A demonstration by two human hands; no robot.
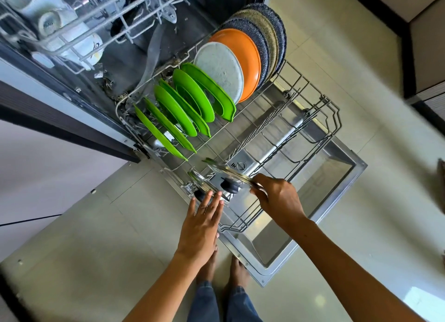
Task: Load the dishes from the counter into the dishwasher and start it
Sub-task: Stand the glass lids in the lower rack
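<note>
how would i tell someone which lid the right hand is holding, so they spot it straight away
Start at the pulled-out lower rack with its row of green plates. At the rack's near corner stand two glass lids with dark knobs. The one meant is the right-hand lid, pinched at its rim by the right hand; the other lid sits by the left hand.

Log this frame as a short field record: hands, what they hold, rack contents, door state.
left hand: open, fingers straight, touching first glass lid
right hand: grips rim of second glass lid
lower rack: pulled out; green plates, grey plate, orange plate, speckled plates
upper rack: cups
door: open, flat
</note>
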